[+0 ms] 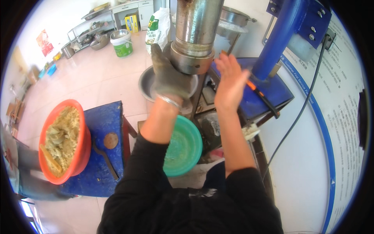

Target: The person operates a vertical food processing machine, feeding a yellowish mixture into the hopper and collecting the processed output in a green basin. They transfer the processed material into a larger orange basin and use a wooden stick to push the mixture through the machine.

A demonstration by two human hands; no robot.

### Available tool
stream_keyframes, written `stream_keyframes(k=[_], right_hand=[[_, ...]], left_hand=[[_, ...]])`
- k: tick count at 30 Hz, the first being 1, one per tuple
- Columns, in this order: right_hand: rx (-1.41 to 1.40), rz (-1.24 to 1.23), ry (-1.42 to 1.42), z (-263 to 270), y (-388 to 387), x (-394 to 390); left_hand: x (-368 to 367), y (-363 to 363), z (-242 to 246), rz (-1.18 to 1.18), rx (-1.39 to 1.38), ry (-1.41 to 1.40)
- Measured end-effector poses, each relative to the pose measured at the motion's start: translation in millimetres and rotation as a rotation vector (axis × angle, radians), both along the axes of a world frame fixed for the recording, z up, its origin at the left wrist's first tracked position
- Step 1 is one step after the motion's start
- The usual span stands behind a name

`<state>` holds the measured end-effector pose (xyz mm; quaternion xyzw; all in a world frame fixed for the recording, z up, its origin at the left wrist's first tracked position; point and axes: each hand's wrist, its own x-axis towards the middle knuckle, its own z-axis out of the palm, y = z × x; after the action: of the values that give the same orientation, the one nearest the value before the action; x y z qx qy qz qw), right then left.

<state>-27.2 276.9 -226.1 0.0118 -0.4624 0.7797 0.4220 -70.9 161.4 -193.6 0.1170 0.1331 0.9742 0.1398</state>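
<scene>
A threaded steel collar [192, 58] sits at the lower end of a vertical steel cylinder [198, 23]. My left hand [171, 76], in a dark, worn glove, cups the collar's left side and underside, thumb pointing up. Bare and slightly blurred, my right hand [229, 82] is just right of the collar with its fingers extended; nothing is seen in it. Below my hands are a grey metal basin [144, 83] and a green plastic basin [187, 146]. A tool with a black and orange handle [264, 101] lies on the blue stand at right.
At left, a blue stool [102, 178] bears an orange basin [86, 146] of crumbly yellowish dough, a bent metal bar [108, 163] and a round disc [111, 140]. A person [35, 175] stands at the left edge. A blue post [271, 38] and hanging cable [306, 99] are at right.
</scene>
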Motion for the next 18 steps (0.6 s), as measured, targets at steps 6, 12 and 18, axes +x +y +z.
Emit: stream_keyframes(k=[6, 12, 18], right_hand=[[0.278, 0.272, -0.093, 12.1, -4.9, -19.1], [0.192, -0.135, -0.052, 1.8, -13.4, 7.3], [0.260, 0.256, -0.120, 17.9, -4.0, -16.8]], left_hand=[[-7.6, 4.9, 2.9, 0.139, -0.098, 0.093], [0.9, 2.0, 3.1, 0.020, -0.010, 0.073], [9.5, 10.3, 15.8, 0.283, -0.191, 0.131]])
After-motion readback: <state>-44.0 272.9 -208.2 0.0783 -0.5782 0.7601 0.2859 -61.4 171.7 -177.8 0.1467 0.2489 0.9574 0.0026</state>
